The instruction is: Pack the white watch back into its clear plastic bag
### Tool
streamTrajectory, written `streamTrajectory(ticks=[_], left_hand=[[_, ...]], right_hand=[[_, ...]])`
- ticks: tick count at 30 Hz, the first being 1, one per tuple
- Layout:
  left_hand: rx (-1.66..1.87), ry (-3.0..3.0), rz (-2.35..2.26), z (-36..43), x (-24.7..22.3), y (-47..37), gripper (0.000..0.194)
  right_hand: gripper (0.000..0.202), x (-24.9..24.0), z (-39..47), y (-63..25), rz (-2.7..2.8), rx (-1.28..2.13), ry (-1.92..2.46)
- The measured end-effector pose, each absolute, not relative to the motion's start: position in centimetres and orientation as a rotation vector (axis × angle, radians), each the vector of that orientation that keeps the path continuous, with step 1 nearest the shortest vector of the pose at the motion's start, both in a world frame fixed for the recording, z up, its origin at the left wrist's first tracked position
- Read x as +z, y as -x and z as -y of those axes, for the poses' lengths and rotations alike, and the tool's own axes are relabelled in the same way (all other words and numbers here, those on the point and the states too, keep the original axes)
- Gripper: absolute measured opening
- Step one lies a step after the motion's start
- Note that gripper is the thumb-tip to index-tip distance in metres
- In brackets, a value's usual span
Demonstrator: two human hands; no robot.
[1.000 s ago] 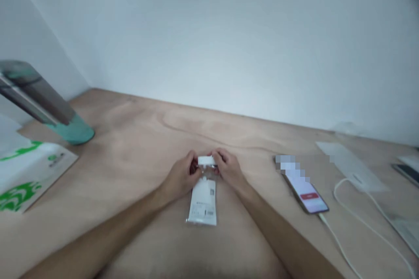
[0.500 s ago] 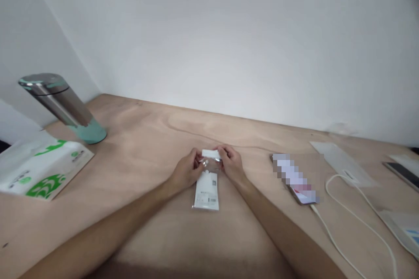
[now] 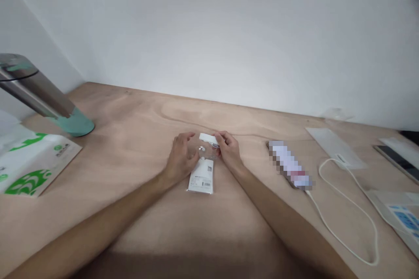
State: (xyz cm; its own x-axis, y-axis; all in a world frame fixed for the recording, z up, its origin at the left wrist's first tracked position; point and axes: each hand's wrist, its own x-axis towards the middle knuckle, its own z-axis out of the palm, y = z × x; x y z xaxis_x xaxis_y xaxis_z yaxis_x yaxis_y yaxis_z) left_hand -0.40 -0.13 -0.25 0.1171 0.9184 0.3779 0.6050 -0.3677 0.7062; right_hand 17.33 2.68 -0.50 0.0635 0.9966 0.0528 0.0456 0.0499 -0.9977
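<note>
A clear plastic pouch [image 3: 207,151] with round white snaps lies on the wooden table in front of me. Its lower part holds a white printed card [image 3: 202,178] with a barcode. At its top is a white rectangular piece [image 3: 207,139]; whether it is part of the pouch or a separate item I cannot tell. My right hand [image 3: 228,148] pinches the pouch's upper right edge beside that white piece. On the other side, my left hand [image 3: 180,154] is open, thumb and fingers apart, with the thumb close to the pouch's left edge.
At left stand a steel-and-mint bottle [image 3: 49,96] and a white-green paper bag [image 3: 39,161]. To the right lie a phone [image 3: 290,165] on a white cable [image 3: 347,196], a clear sleeve [image 3: 334,146], a second phone [image 3: 399,161] and a blue-printed packet [image 3: 401,220]. A wall rises behind.
My left hand has let go of the pouch and spread its fingers. My right hand keeps its pinch. The whole view has shifted slightly, moving things left and up.
</note>
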Motion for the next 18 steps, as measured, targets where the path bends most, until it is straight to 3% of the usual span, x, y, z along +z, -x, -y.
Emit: streamTrajectory(ticks=[6,18], left_hand=[[0.982,-2.237,-1.449,-0.1,0.1,0.5,0.034],[0.930,-2.188,-1.352,-0.1,-0.2,0.3,0.035]], right_hand=[[0.038,-0.2,-2.0,-17.0,1.331,1.203,1.118],[0.040,-0.7,-0.2,-16.1,1.437,1.188,0.954]])
